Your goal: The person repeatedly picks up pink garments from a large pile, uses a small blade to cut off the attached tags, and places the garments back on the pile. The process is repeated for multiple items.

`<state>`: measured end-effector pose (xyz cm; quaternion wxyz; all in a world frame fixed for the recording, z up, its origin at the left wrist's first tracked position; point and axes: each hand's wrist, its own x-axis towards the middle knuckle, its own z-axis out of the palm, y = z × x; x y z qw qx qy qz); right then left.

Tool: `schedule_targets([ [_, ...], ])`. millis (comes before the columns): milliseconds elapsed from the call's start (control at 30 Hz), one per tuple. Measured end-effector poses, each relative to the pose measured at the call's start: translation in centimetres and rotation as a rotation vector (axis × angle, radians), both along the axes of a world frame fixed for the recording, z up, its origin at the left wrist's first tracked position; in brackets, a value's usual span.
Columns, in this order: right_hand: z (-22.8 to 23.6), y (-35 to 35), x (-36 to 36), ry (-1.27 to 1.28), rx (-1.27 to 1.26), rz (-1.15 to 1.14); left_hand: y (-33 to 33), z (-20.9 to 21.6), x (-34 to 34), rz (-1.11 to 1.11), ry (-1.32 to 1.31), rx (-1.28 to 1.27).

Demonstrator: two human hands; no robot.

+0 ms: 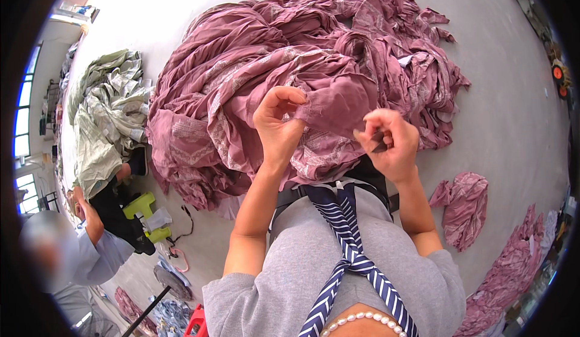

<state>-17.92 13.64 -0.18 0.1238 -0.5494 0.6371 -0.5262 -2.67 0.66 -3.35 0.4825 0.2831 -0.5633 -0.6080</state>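
A large heap of dusty-pink cloth [260, 41] with pale lacy patterned bands spreads in front of me. My left hand [278, 125] pinches the edge of a plain pink piece of cloth [341, 102] between thumb and fingers, lifted a little above the heap. At the right end of that piece, my right hand [393, 144] is closed, its thumb and forefinger tips near the cloth edge. A small dark object [379, 142] shows within its curled fingers; its kind is too hidden to tell.
At left, another person [99, 240] handles pale green cloth [103, 113] beside a lime-green stool [140, 207]. A small pink bundle [465, 210] lies on the grey floor at right, with a longer pink pile [507, 276] beyond. A red plastic thing [196, 322] stands at lower left.
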Motion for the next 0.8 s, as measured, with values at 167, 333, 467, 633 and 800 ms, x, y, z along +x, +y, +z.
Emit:
schedule_targets([
  [167,1.4,-2.8,0.6,-0.199,0.086,0.142,0.6,0.7,-0.5,-0.048,0.063,0.047],
  [333,0.4,-3.6,1.1,-0.279,0.179,0.164,1.4,0.6,-1.0,-0.066,0.120,0.093],
  [467,0.9,-3.1,1.4,-0.808,0.158,0.275,1.3,0.0,-1.5,-0.039,0.113,0.112],
  [633,1.4,-2.9,0.1,-0.880,0.096,0.413,1.5,-0.1,-1.9,0.003,0.144,0.191],
  [800,0.4,-2.2,-0.4,-0.243,0.053,0.008,1.5,-1.0,-1.7,-0.029,0.262,0.282],
])
